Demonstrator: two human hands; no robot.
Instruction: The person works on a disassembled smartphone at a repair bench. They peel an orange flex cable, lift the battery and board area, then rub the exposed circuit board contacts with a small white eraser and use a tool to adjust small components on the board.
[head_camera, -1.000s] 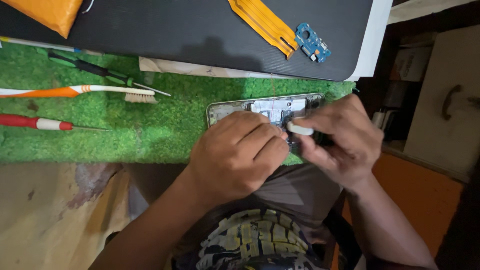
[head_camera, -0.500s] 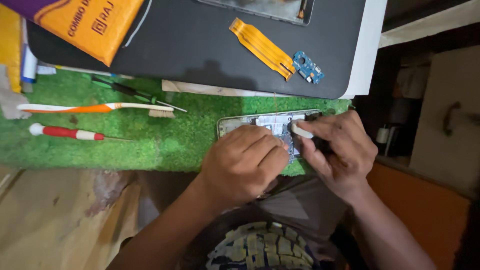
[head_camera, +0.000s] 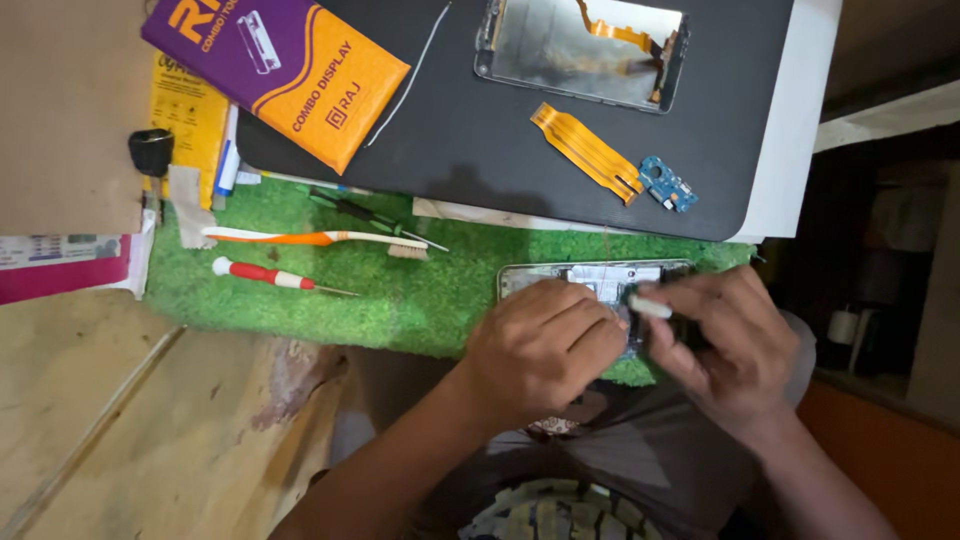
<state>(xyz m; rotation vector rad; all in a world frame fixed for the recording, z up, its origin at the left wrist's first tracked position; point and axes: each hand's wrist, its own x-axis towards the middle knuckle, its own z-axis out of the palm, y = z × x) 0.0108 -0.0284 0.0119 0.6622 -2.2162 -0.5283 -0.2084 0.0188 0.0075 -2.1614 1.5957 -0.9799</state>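
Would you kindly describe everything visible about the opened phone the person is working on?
The phone lies flat on the green turf mat, near its front edge, just below the black mat. Its back is off: a silvery frame rims pale metal shields and darker inner parts. Only its upper strip shows; the rest is hidden by the hands. The left hand rests over its lower middle, and the right hand covers its right end, pinching a small white piece against it.

Fuzzy green turf mat (head_camera: 400, 290), matt black pad (head_camera: 480, 130), worn wood bench (head_camera: 110, 420).

Opened phone (head_camera: 600, 280) on turf mat (head_camera: 420, 300) — brush (head_camera: 320, 239), screwdriver (head_camera: 270, 275) leftward
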